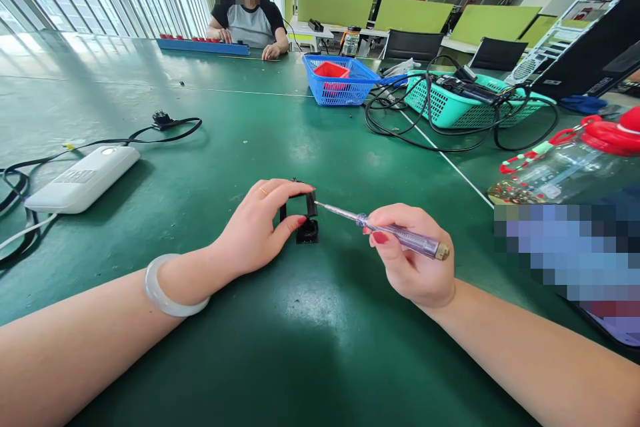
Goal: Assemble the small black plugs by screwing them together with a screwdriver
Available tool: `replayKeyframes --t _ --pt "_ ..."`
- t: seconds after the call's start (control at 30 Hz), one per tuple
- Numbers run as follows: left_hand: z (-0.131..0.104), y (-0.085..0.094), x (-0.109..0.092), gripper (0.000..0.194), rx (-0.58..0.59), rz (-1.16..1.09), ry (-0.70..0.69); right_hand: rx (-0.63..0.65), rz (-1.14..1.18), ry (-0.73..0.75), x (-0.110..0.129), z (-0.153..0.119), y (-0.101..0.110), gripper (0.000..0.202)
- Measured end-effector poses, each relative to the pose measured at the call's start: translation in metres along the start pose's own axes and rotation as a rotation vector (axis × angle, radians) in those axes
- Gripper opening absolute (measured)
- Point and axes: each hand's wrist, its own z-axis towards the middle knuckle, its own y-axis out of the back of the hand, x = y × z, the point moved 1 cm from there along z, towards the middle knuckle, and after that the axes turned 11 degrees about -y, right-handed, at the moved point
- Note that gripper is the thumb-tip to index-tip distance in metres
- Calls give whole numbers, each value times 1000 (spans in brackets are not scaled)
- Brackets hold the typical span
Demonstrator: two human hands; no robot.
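A small black frame-like part (311, 204) stands on the green table, with a squarish black base (307, 232) at its lower end. My left hand (263, 217) is closed around its left side, fingers over the top and thumb lower down. Between the fingers and thumb a gap in the part shows. In my right hand (415, 253) is a screwdriver (400, 235) with a clear purplish handle and a brass-coloured end. Its thin shaft points left, and the tip meets or nearly meets the part's upper right side; exact contact is too small to tell.
A white power strip (85, 177) with black cables lies at left. Farther back are a blue basket (340, 90), a teal basket (435, 110) with cables, and a seated person (250, 23) by a blue tray (200, 47). A red-lidded bottle (580, 160) lies at right.
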Motion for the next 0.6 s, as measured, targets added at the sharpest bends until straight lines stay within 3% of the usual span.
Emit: replayKeyframes --t 0.1,0.27,0.37,0.5,0.6 --pt "-1 -3 2 37 8 89 88 -49 -86 -38 -5 6 -2 10" --pt "-7 -9 0 38 242 240 195 52 -185 -266 -23 14 -7 12" --pt "-7 -7 -6 38 268 290 206 106 -187 -348 -30 17 -9 20" --pt "-4 -5 -9 40 228 183 104 169 -215 -355 -31 20 -13 25" --pt "-2 -8 -8 42 303 5 -54 211 -219 -318 -31 23 -18 26"
